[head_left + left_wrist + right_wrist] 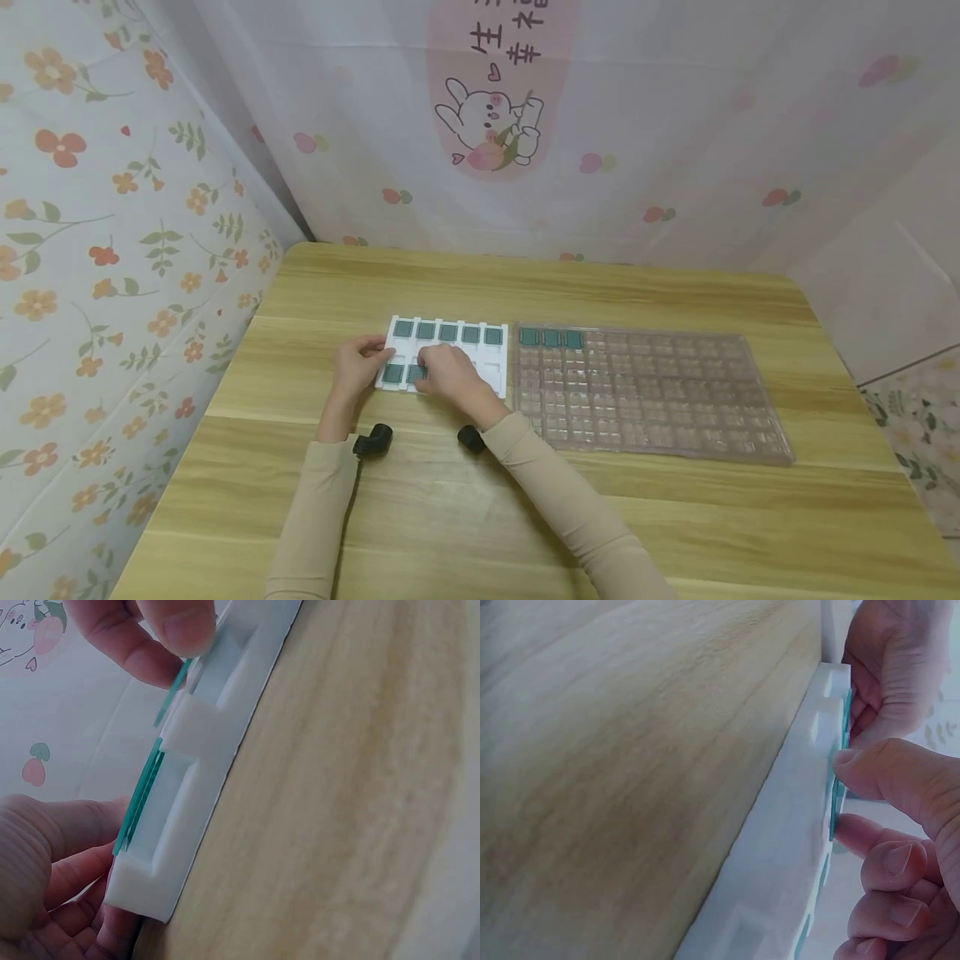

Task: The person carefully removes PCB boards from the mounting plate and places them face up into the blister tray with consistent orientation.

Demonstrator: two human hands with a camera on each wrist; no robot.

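A white plastic tray [474, 379] lies on the table, with square green circuit chips in several of its pockets. At the tray's left end, my left hand [356, 365] holds the edge, thumb on the upper side and the other fingers curled beside it. My right hand [453, 373] reaches over the front row and pinches a green chip [835, 802] between thumb and index finger. That chip sits tilted slightly off its pocket in the left wrist view. A neighbouring chip [138, 796] rests in the corner pocket close to my left thumb.
Just right of the white tray lies a large clear plastic tray [652, 454] with many small pockets. Three green chips [551, 337] fill its far-left pockets. Black wrist-worn devices [372, 439] sit at both cuffs. Patterned curtains [637, 150] hang behind the wooden table [420, 517].
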